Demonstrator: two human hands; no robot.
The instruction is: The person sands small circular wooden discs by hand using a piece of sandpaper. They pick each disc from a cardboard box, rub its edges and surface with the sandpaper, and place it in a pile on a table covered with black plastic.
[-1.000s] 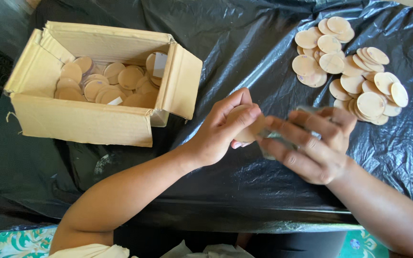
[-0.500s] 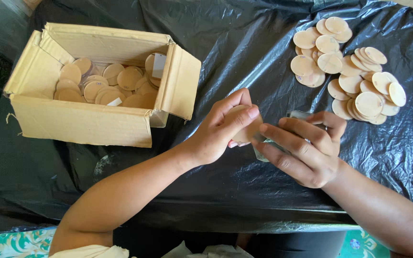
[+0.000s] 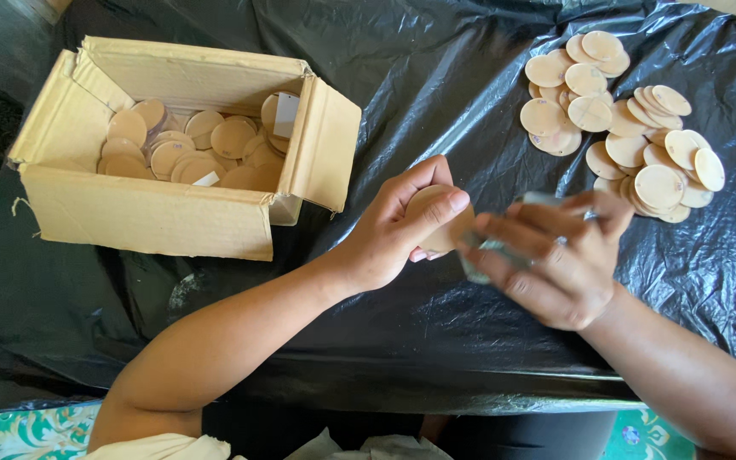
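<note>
Wooden disc [image 3: 436,223] pinched in left hand [image 3: 398,230]; right hand [image 3: 555,260] closed around something blurred.

Two bare forearms, uncovered from elbow to wrist, without watch, bracelet or ring visible; left hand [image 3: 389,232] and right hand [image 3: 551,260] ungloved, fingernails short and unpainted where visible. Pale cream cloth, crumpled, at the lower edge by the left elbow and at the bottom centre, probably a short sleeve and shirt hem, cut unclear. Dark garment over the lap below that, colour near black, detail lost in shadow.
</note>
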